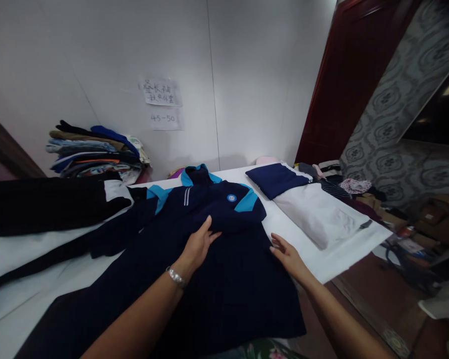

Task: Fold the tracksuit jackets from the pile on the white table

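Note:
A navy school jacket (224, 279) with a bright blue collar, shoulder panels and a round badge lies front up on the white table. Its sleeve on the right looks folded across the chest, while the left one (123, 227) stretches out over the table. Above the middle of the jacket is my left hand (197, 248), thumb raised and fingers apart, holding nothing. My right hand (289, 255) is at the jacket's right edge with fingers stretched out; whether they touch the cloth I cannot tell.
Folded navy garment (279, 179) and a pale grey packet (320, 214) lie on the table's right. Black clothing (48, 204) spreads at the left, before a stack of folded clothes (97, 154). Loose clothes (344, 187) pile beyond the right end. Paper notes (162, 99) hang on the wall.

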A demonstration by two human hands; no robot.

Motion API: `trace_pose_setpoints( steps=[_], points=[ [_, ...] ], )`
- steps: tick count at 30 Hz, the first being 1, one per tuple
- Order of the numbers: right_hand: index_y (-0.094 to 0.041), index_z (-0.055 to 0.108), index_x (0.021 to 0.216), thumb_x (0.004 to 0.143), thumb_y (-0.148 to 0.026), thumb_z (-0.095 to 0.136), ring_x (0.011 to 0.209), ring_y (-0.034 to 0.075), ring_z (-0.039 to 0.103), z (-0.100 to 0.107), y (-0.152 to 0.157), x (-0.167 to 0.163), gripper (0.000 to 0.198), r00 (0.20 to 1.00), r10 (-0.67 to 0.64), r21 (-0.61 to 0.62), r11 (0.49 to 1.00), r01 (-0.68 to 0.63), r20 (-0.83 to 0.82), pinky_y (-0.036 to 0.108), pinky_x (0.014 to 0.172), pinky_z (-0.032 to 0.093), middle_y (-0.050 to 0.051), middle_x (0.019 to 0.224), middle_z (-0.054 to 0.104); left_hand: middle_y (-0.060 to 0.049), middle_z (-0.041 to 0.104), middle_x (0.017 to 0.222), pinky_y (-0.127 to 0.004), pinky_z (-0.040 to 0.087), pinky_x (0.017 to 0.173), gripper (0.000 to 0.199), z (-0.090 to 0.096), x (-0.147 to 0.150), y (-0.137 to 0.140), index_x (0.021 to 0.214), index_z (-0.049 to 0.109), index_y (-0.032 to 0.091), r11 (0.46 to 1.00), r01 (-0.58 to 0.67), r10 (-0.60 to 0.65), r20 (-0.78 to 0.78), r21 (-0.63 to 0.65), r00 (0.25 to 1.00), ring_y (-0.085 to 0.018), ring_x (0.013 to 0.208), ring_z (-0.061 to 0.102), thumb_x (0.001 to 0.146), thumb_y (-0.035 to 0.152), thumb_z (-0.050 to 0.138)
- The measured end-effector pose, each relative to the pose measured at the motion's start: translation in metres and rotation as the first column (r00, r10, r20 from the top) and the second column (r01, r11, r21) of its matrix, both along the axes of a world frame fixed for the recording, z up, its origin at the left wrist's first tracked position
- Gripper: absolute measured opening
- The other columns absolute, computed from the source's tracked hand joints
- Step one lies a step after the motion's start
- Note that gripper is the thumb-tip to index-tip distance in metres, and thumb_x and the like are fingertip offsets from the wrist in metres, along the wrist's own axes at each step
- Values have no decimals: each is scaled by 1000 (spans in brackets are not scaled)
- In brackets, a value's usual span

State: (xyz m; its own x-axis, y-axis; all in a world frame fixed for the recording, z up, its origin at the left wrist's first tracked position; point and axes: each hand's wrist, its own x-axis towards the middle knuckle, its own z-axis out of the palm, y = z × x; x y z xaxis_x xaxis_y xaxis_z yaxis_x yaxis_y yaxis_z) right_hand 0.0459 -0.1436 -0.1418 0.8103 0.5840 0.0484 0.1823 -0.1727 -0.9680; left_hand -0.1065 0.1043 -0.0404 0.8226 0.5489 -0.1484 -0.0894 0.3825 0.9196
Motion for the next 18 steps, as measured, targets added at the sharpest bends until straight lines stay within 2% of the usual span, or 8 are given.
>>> trace_pose_setpoints(
  steps=[2,5,8,11,14,18],
  points=[
    [-21,52,137,78,-54,62,125,33,54,1,-2,-9,69,1000,18,-4,1000,-18,4,53,105,42,14,135,58,-14,54,140,-48,44,106,51,20,19,6,131,55,14,999,-38,39,37,-33,999,-27,128,52,94,47,45],
    [-21,47,142,80,-48,62,130,31,49,11,-1,-22,69,997,12,-74,997,-6,79,50,109,39,10,142,52,-13,62,131,-44,46,104,43,67,53,26,123,60,15,996,-33,49,188,-87,981,-24,122,57,96,43,40],
    [-22,40,146,78,-44,66,131,30,47,19,0,-31,76,997,0,-127,992,11,84,49,111,36,9,144,51,-13,70,114,-41,49,98,40,123,82,62,104,65,16,992,-73,108,365,-107,925,-23,113,62,95,47,42],
    [-23,34,150,77,-43,68,133,29,45,27,-1,-38,83,999,33,-105,994,-33,-2,48,113,34,8,146,48,-9,71,100,-41,49,95,36,168,96,104,94,63,19,979,-169,204,463,-116,863,-22,106,63,93,50,45],
    [-24,31,151,78,-41,69,136,28,41,46,-3,-45,84,986,146,-56,987,-151,-83,46,114,31,8,149,44,-6,68,93,-43,46,96,35,193,93,139,89,60,21,961,-255,272,491,-103,828,-20,102,61,96,48,40],
    [-28,31,151,77,-34,71,136,28,41,80,13,-58,84,920,355,-46,929,-367,-168,48,113,29,10,146,48,-6,66,92,-39,45,95,38,203,79,174,90,58,22,941,-331,318,498,-63,807,-20,105,57,92,57,43]
  ],
)
